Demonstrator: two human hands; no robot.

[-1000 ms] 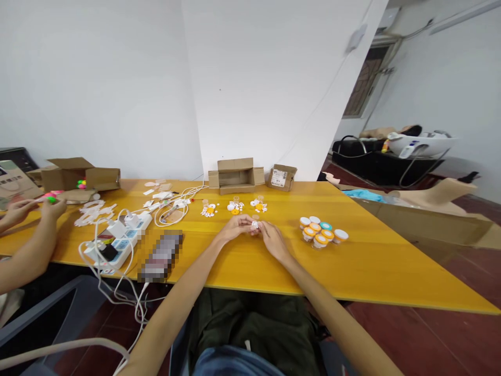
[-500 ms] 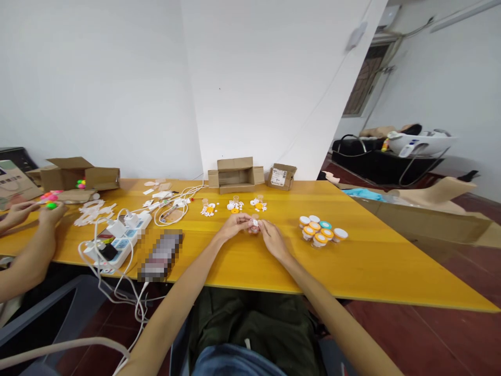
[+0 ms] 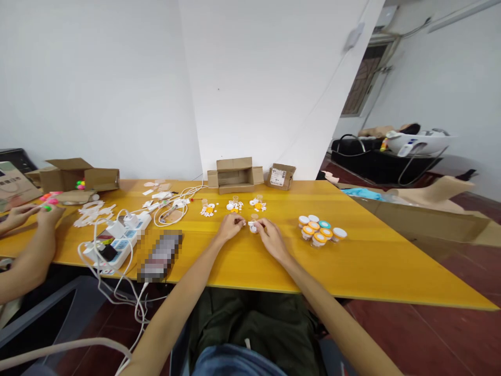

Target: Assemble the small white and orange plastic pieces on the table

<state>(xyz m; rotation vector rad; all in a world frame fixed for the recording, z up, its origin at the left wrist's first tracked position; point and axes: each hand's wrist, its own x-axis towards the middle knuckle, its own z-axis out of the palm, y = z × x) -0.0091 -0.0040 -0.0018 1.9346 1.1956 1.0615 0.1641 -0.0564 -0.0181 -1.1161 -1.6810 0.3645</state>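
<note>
In front of me on the wooden table, my left hand [image 3: 230, 227] is closed in a pinch. A tiny white bit shows at its fingertips, too small to name. My right hand [image 3: 271, 238] is closed too, thumb and fingertips on a small white piece [image 3: 251, 223] with dark marks. That piece is over or against a small clear jar, partly hidden by the fingers. Just beyond are three small heaps of white pieces and orange lids: a left heap [image 3: 209, 209], a middle heap [image 3: 235, 205] and a right heap [image 3: 258, 204], each with a clear cup.
Several lidded jars [image 3: 319, 238] cluster on the right. An open carton [image 3: 235, 183] and a smaller box [image 3: 281, 176] stand by the wall. Left are a phone [image 3: 162, 256], a power strip [image 3: 127, 240] with cables, and a co-worker's hands [image 3: 49, 215] holding something bright green.
My hands, which met at the white piece, have come apart. The left has drawn slightly left; the right stays at the piece. The camera view has shifted slightly.
</note>
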